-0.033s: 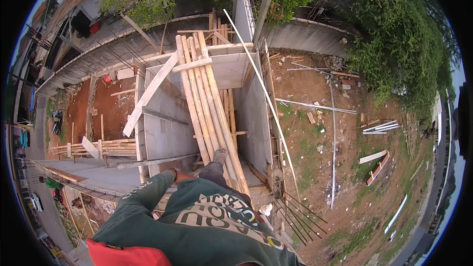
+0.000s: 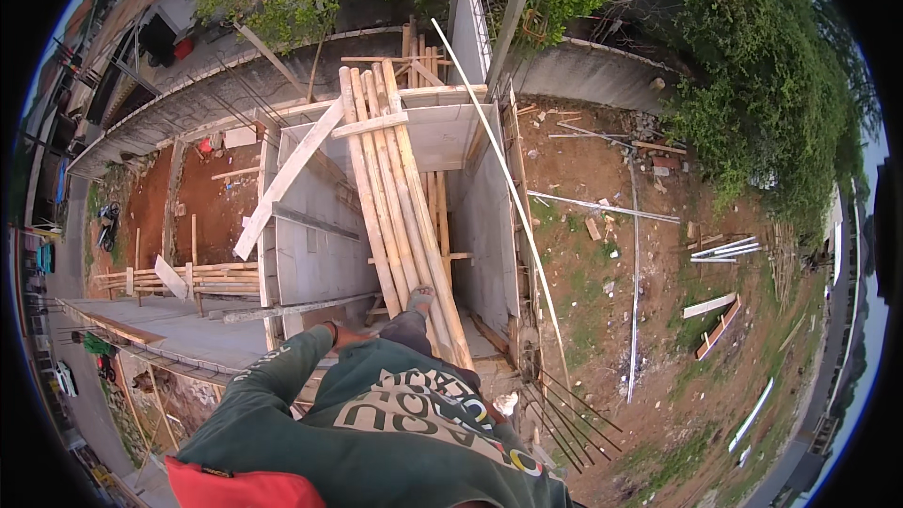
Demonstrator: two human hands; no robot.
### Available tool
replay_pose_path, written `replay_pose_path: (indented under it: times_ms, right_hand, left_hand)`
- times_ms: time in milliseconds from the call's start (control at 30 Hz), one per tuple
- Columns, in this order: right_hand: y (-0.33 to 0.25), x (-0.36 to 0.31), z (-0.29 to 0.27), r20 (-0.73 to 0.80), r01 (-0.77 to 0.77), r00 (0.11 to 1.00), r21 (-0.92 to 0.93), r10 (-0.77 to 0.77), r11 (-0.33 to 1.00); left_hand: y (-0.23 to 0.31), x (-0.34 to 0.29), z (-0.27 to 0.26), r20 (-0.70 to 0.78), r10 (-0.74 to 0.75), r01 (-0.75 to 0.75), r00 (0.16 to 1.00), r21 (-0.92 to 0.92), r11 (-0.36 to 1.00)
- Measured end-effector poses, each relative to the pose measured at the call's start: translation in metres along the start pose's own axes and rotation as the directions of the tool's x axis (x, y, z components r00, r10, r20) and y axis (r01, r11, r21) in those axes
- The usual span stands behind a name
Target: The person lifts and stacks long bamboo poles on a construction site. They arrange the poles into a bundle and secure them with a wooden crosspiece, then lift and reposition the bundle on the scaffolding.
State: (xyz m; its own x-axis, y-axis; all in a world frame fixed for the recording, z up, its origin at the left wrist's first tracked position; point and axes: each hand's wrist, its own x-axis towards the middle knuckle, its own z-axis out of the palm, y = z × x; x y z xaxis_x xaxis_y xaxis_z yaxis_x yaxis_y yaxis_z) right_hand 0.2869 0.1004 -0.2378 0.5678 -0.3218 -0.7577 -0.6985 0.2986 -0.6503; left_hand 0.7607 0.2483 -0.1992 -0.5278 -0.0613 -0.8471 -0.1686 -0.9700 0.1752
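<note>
Watching remotely, I find the left hand (image 2: 354,337) between 7 and 8 o'clock, beside the green shirt (image 2: 376,442); its fingers are too hidden for me to tell their grip. Wooden poles (image 2: 419,190) run from 11 to 6 o'clock, a foot (image 2: 420,299) on them, a short board (image 2: 370,125) across their 11 o'clock end.

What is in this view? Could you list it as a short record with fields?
Setting: grey walls and ground, seen from above
Left hand: close to green shirt; grip unclear
Right hand: not in view
Foot: on wooden poles lying side by side
Across poles: short board
Left of poles: slanting plank
Right of poles: thin pale pole
</note>
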Motion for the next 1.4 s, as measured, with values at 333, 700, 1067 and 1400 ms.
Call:
replay_pose_path:
  times_ms: [333,700,1067,1400]
  right_hand:
    - [-0.148,0.139,-0.031,-0.138,-0.018,0.990,0.169,0.042,0.985]
    - [-0.226,0.252,-0.083,-0.123,-0.307,0.942,0.066,0.313,0.949]
    - [-0.389,0.398,-0.112,-0.106,-0.203,0.975,-0.074,0.195,0.976]
    - [-0.638,0.502,-0.159,-0.109,0.107,0.964,-0.675,-0.243,0.730]
  left_hand:
    - [-0.064,-0.025,-0.109,-0.590,0.291,-0.246,0.753,0.158,0.956]
    - [-0.122,-0.050,-0.186,-0.920,0.223,-0.322,0.323,0.114,0.940]
    - [-0.060,-0.157,-0.342,-0.948,0.023,-0.686,0.317,-0.212,0.696]
    - [-0.059,-0.096,-0.331,-0.813,-0.131,-0.649,0.567,-0.539,0.536]
